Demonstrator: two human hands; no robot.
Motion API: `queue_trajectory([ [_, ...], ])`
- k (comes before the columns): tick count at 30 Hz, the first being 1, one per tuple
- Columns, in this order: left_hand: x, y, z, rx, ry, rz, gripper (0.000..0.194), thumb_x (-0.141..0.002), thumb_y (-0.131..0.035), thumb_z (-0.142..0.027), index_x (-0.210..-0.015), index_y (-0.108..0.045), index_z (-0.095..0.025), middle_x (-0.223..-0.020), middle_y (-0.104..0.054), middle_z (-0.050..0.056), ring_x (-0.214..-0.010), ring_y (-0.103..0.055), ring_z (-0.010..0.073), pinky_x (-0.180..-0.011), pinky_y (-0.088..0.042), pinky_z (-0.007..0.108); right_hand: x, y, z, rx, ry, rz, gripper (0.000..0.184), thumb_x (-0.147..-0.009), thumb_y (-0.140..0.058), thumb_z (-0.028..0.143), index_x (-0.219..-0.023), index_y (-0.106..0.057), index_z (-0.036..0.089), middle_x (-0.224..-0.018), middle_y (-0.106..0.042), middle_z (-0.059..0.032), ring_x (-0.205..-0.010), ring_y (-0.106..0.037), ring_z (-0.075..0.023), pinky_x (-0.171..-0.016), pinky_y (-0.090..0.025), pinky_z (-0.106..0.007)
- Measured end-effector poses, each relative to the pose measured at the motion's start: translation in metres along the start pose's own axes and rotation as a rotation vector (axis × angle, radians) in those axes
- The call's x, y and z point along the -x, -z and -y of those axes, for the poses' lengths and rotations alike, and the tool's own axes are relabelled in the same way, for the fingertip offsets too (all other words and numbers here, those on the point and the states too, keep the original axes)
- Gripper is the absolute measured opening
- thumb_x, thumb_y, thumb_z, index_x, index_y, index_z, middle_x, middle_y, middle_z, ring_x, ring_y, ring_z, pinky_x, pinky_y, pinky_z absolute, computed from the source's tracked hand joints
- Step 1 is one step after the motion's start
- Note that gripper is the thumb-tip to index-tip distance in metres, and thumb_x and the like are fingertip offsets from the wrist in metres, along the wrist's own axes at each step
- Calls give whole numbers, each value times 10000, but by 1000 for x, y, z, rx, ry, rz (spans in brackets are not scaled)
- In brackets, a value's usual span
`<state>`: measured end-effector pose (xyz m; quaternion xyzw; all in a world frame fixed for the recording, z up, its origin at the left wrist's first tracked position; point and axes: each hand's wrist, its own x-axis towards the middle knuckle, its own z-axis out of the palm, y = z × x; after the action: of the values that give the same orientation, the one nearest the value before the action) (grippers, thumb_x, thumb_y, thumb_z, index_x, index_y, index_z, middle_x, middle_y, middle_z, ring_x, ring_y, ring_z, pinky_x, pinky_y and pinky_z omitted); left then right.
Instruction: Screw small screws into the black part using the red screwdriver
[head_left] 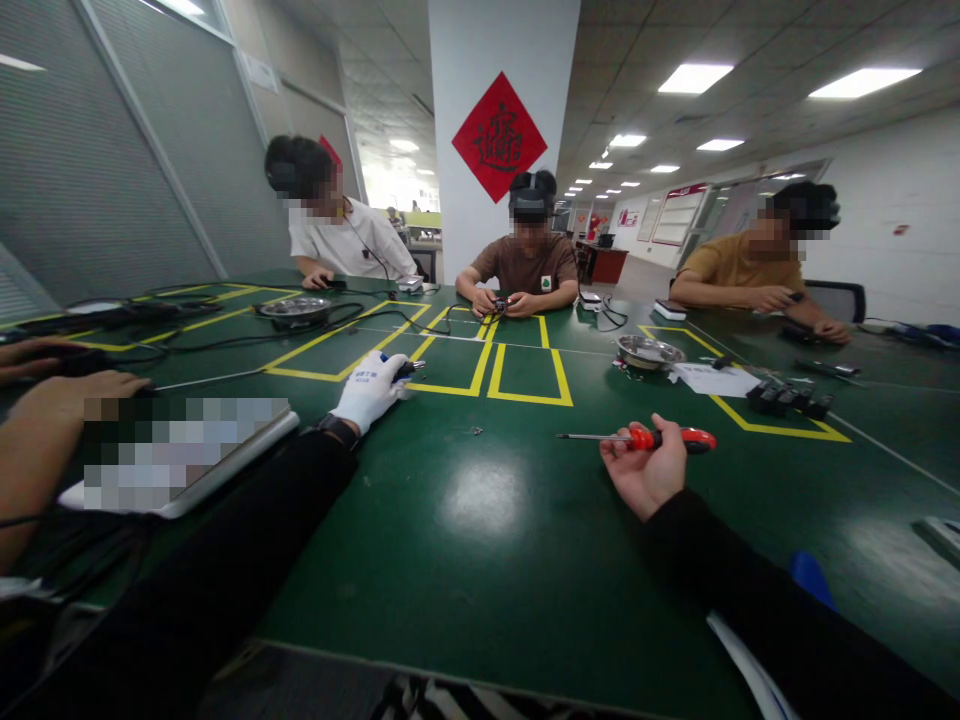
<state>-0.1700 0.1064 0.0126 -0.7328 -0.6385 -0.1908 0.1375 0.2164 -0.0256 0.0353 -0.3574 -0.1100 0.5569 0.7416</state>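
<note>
My left hand (373, 388), in a white glove, is closed on a small dark object with shiny metal ends (411, 370); its kind is too small to make out. It rests low over the green table near the yellow tape. My bare right hand (651, 468) grips a screwdriver (675, 438) with a red and black handle. The screwdriver's thin shaft points left, roughly level above the table. Between my two hands, a few tiny metal pieces (477, 430), perhaps screws, lie on the table (450, 570).
A metal bowl (649, 352) stands ahead on the right, beside a white paper (716, 380) and several black parts (787, 398). Another bowl (294, 311) is at the far left. A white-edged device (232, 465) and a co-worker's hand (71, 395) are left. More people sit opposite.
</note>
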Motion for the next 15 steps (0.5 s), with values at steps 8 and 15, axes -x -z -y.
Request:
queue_trajectory([
  [8,-10,0,10,-158,47,65,381,-834,-500,-375,-1142,-484,-151,-1044,-538,150,-977,-532,305,-815,-400,364,1,-2,2,4,4,-2,239,-824,-466,365,-653,-437,202,-502,-433,54,-453,-463,-104,-516,-493,-254],
  [15,-18,11,14,-117,-100,62,268,-785,-606,-238,-1036,-563,-153,-1030,-549,118,-961,-491,281,-834,-349,370,-7,1,-1,-9,13,14,250,-819,-477,380,-652,-451,196,-507,-442,56,-430,-437,-88,-505,-487,-242],
])
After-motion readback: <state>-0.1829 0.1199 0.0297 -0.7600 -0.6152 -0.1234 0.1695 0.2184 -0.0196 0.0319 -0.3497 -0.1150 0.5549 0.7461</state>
